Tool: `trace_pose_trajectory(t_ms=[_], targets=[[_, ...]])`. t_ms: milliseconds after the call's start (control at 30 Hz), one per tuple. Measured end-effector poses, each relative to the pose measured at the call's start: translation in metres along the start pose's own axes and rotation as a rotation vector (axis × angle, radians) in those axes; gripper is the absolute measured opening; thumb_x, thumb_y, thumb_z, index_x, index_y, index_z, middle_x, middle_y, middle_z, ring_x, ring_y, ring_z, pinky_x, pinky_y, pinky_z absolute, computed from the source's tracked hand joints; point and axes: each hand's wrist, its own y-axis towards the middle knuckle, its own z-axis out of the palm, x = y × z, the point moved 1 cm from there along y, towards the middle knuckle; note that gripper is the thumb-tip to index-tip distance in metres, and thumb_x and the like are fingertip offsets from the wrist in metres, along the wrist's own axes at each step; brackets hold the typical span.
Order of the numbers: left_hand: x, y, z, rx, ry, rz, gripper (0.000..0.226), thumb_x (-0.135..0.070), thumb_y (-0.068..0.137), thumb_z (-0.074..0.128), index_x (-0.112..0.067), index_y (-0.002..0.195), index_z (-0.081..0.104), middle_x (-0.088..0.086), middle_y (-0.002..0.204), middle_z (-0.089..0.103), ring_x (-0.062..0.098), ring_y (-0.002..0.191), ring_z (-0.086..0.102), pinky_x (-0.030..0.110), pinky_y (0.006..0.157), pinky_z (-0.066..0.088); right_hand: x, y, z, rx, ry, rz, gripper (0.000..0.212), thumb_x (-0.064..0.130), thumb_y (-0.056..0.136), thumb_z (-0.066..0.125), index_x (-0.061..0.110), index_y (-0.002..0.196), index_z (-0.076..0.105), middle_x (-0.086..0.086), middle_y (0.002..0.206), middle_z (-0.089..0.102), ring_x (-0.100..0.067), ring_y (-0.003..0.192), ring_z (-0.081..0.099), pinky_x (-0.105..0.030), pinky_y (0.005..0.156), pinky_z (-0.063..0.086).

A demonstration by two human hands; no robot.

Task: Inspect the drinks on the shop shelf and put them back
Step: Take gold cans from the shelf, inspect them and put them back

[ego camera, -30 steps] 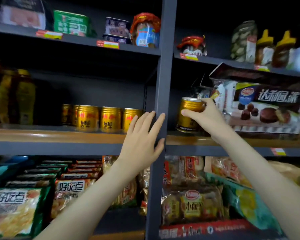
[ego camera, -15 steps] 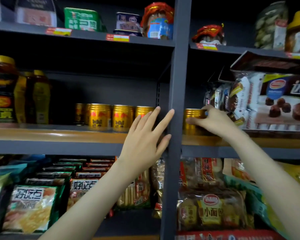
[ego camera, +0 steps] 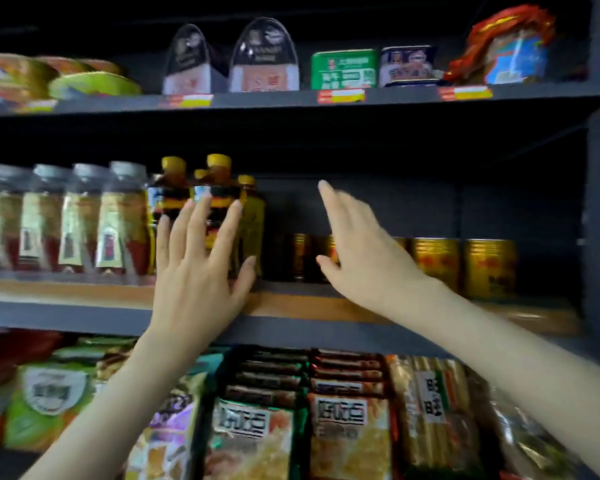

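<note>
— Holding anything?
— Nothing. My left hand point(ego camera: 201, 271) spreads open before the yellow-capped bottles point(ego camera: 219, 192); my right hand point(ego camera: 357, 258), fingers straight, hovers before the gold cans point(ego camera: 489, 268), right on the middle shelf point(ego camera: 66, 296).

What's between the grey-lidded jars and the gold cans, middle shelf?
Head view: yellow-capped bottles, partly behind the open left hand, stand between the jars and the gold cans.

- The left hand point(ego camera: 201, 282) and the right hand point(ego camera: 364, 261) are both bare, slim, with long thin fingers point(ego camera: 196, 233).
- The left forearm point(ego camera: 125, 403), from 7 o'clock, is uncovered up to the picture edge.
- The right forearm point(ego camera: 520, 355), from 4 o'clock, is uncovered in the same way.
</note>
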Motion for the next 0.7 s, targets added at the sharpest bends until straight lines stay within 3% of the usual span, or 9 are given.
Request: trace_pose_trajectory(t_ms=[167, 267, 433, 567, 700], targets=[[0.074, 0.017, 0.011, 0.044, 0.069, 0.163, 0.070, -0.056, 0.091, 0.037, -0.022, 0.152, 0.031, 0.018, 0.160, 0.015, 0.036, 0.148, 0.014, 0.062, 0.114, 0.010, 0.013, 0.097, 0.080, 0.288, -0.067, 0.267, 0.099, 0.017, 0.094, 0.058, 0.013, 0.149, -0.024, -0.007, 0.161, -0.011, -0.027, 0.149, -0.004, -0.039, 0.118, 0.014], [0.083, 0.029, 0.017, 0.019, 0.037, 0.232, 0.071, -0.060, 0.091, 0.035, -0.024, 0.152, 0.029, 0.016, 0.160, 0.014, 0.034, 0.148, 0.013, 0.062, 0.115, 0.005, 0.001, 0.123, 0.109, 0.326, -0.208, 0.292, 0.106, 0.012, 0.089, 0.063, 0.009, 0.148, -0.025, -0.011, 0.161, -0.013, -0.026, 0.148, -0.009, -0.035, 0.119, 0.003], [0.083, 0.032, 0.030, -0.012, -0.050, 0.253, 0.073, -0.062, 0.091, 0.033, -0.024, 0.153, 0.026, 0.015, 0.161, 0.013, 0.033, 0.149, 0.009, 0.061, 0.116, 0.003, -0.012, 0.136, 0.146, 0.318, -0.366, 0.312, 0.114, 0.022, 0.085, 0.068, 0.009, 0.146, -0.028, -0.013, 0.159, -0.019, -0.025, 0.148, -0.015, -0.035, 0.119, -0.003], [0.083, 0.029, 0.040, -0.050, -0.102, 0.275, 0.073, -0.062, 0.091, 0.033, -0.023, 0.153, 0.027, 0.016, 0.160, 0.016, 0.034, 0.148, 0.013, 0.060, 0.116, 0.003, -0.024, 0.140, 0.167, 0.327, -0.402, 0.343, 0.104, 0.034, 0.091, 0.059, 0.010, 0.148, -0.025, -0.013, 0.161, -0.012, -0.026, 0.148, -0.011, -0.036, 0.119, -0.003], [0.081, 0.028, 0.044, -0.049, -0.117, 0.317, 0.070, -0.060, 0.093, 0.033, -0.025, 0.153, 0.025, 0.014, 0.161, 0.015, 0.034, 0.148, 0.013, 0.061, 0.116, 0.005, -0.034, 0.134, 0.185, 0.462, -0.444, 0.348, 0.104, 0.035, 0.091, 0.060, 0.010, 0.148, -0.023, -0.013, 0.161, -0.002, -0.026, 0.149, -0.001, -0.036, 0.119, 0.002]])
